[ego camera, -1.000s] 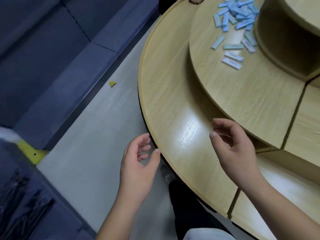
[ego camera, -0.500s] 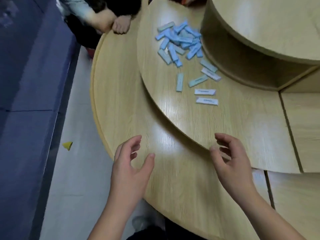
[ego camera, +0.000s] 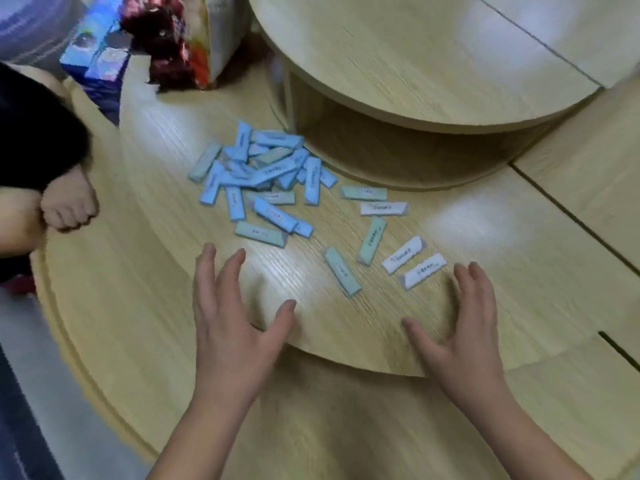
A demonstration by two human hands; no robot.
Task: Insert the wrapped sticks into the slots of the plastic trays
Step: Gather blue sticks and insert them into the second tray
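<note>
A heap of wrapped sticks (ego camera: 263,171) in blue, pale green and white wrappers lies on the middle tier (ego camera: 485,258) of a round wooden table. Several loose ones are scattered nearer me, among them a green stick (ego camera: 343,270) and two white sticks (ego camera: 414,266). My left hand (ego camera: 230,320) hovers over the tier's front edge with fingers spread, holding nothing. My right hand (ego camera: 464,327) is spread the same way at the edge, just below the white sticks. No plastic tray is in view.
A raised round top tier (ego camera: 415,64) with an open recess stands behind the heap. Another person's fist (ego camera: 69,206) and dark sleeve rest on the table's left rim. Colourful bags and a box (ego camera: 166,46) sit at the back left. Floor lies at lower left.
The view has swung from the floor and table rim up onto the sticks. Both hands have moved forward to the middle tier's edge, and their fingers have spread from a loose curl.
</note>
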